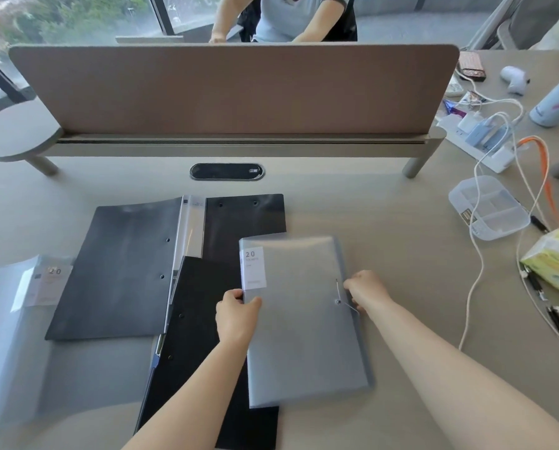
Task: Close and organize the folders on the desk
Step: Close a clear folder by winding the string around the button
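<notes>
Both hands work on the translucent grey plastic folder (pixel 304 319) with a white "20" label, which lies closed on the beige table (pixel 401 254), overlapping a black clip folder (pixel 200 319) still open beside it. If the thin elastic cord (pixel 344 298) slips from the fingers before it catches the small button, the flap could spring loose, or the folder could slide on the slick black cover beneath. The left hand (pixel 236 315) has its grip pinched on the folder's left edge by the label, while the right hand (pixel 366 289) has its grip closed at the right edge, seemingly on the cord.
</notes>
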A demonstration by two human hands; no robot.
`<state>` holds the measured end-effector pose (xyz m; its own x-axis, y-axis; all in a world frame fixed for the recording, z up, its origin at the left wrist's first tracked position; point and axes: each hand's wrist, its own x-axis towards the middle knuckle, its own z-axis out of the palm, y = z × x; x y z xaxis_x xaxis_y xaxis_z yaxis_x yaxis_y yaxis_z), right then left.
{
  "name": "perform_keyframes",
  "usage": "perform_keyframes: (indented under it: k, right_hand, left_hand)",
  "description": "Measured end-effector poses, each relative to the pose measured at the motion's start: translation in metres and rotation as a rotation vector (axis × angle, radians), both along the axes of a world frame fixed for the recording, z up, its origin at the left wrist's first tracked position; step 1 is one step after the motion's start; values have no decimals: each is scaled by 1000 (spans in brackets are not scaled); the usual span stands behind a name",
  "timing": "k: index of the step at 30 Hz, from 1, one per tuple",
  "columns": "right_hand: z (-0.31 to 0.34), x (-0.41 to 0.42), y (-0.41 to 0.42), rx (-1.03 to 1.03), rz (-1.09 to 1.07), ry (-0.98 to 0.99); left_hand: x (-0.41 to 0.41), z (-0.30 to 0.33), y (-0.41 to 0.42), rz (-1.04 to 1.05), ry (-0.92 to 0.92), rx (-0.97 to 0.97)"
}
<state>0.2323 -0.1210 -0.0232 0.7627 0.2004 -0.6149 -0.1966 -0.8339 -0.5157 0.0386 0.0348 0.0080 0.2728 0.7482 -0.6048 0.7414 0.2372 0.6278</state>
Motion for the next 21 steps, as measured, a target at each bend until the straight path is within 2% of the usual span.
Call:
perform_keyframes:
  k: [10,15,21]
  right_hand:
    - [0,31,-62,-88,-102,-48]
    - [2,37,-79,-204,18,-129]
    - [11,35,-69,-293,105,-236]
  left_hand:
    - [35,-26,-34,-244,-31,-35]
    - [46,-10,-51,-414,-16,34]
    - [45,-21,-54,-443,-31,145]
